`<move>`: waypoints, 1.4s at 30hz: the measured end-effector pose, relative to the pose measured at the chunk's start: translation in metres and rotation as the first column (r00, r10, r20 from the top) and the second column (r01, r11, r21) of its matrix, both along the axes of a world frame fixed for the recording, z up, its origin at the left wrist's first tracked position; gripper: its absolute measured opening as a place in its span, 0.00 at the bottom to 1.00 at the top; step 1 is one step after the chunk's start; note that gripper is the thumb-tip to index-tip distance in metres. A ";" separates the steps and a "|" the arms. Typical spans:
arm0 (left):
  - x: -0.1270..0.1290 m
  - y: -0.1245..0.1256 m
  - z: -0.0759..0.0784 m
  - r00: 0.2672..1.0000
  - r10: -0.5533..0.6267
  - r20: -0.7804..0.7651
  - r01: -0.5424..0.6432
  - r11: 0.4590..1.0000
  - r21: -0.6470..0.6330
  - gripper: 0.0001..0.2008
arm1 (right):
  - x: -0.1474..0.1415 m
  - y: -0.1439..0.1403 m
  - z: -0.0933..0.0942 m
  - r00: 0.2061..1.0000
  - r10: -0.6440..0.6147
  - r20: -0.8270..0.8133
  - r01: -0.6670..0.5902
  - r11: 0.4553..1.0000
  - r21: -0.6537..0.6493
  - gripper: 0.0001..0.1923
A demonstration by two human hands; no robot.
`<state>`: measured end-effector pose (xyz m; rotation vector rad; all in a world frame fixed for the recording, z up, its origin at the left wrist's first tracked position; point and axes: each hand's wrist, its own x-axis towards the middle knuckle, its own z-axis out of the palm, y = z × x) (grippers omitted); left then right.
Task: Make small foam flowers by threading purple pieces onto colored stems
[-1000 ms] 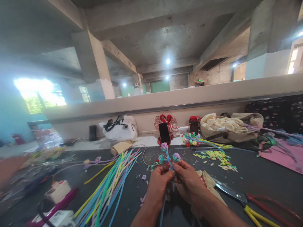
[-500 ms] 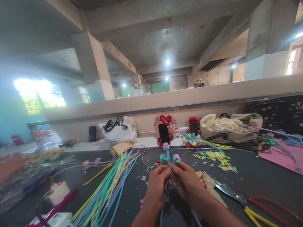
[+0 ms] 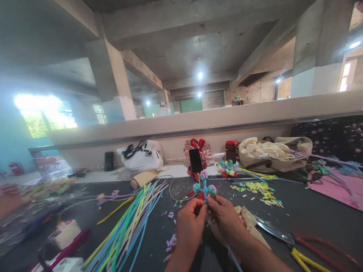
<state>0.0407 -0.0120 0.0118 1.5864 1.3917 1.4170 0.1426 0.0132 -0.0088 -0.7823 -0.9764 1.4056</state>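
Observation:
A small blue pipe-cleaner flower stem [image 3: 205,192] stands roughly upright between my hands, its three branches tipped with purple and teal tufts. My left hand [image 3: 189,219] pinches its lower end from the left, thumb and forefinger together. From the other side my right hand [image 3: 225,215] grips the same spot, fingers closed. A blue pipe cleaner [image 3: 234,258] trails below my right wrist. Under my hands lies a crumpled beige cloth or wrapper [image 3: 251,223], partly covered by my right arm. Purple cut pieces [image 3: 171,241] are scattered beside my left forearm.
Long coloured pipe cleaners [image 3: 130,226] fan out at left. Scissors [image 3: 276,230] with red and yellow handles lie at right. Yellow-green cut pieces [image 3: 259,189], a tufted bundle [image 3: 227,168] and a phone [image 3: 195,160] lie beyond. At far left shows another person's blurred hand [image 3: 10,202].
The flower stem has turned slightly and shifted a little right. My left hand has tilted, and the blue strand that hung below it no longer shows. More purple pieces are visible.

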 end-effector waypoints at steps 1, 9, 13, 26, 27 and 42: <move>0.001 -0.001 0.000 0.997 0.017 -0.073 -0.013 0.998 0.056 0.07 | 0.001 0.001 -0.001 1.000 0.002 0.008 -0.002 1.000 0.012 0.14; -0.005 0.005 0.000 0.815 -0.222 0.536 0.399 0.886 -0.239 0.13 | 0.006 0.003 0.003 0.996 0.076 0.047 -0.079 0.994 0.079 0.16; -0.010 0.009 -0.001 0.690 -0.210 0.693 0.543 0.783 -0.303 0.12 | 0.004 0.002 0.004 0.992 0.112 0.064 -0.118 0.989 0.091 0.16; -0.017 0.007 -0.003 0.555 -0.121 0.823 0.675 0.644 -0.360 0.12 | 0.010 0.002 -0.002 0.978 0.185 0.094 -0.199 0.963 0.181 0.11; -0.017 0.006 -0.002 0.530 -0.113 0.840 0.698 0.621 -0.357 0.12 | 0.011 0.001 -0.001 0.977 0.191 0.099 -0.206 0.962 0.178 0.11; -0.005 0.001 -0.009 0.430 -0.144 0.891 0.695 0.683 -0.224 0.05 | 0.012 0.001 0.000 0.981 0.186 0.054 -0.192 0.972 0.133 0.11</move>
